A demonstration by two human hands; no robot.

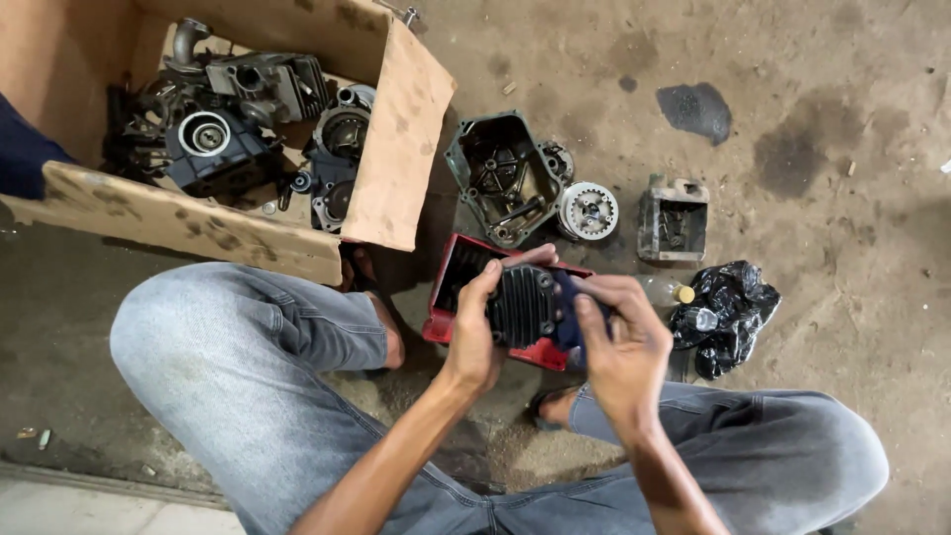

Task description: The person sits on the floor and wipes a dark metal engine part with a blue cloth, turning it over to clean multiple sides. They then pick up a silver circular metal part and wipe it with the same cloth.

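A stained, dusty concrete floor (pixel 812 198) (dark oil patches) carries a cardboard box (pixel 396 149) of engine parts, an open engine cover (pixel 500 178), a round gear (pixel 586 210) and a black plastic bag (pixel 728 312). Above a red tray (pixel 451 297), the left hand (pixel 474 337) and right hand (pixel 619 347) both grip a dark finned cylinder head (pixel 523 305); its underside is hidden.

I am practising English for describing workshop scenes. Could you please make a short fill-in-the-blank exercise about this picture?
1. Both hands, the left hand and the right hand, hold a black finned ____ part.
2. Under that part lies a tray of ____ colour.
3. Many dark engine parts lie in a ____ box.
4. The crumpled plastic bag is ____.

Missing words: engine; red; cardboard; black
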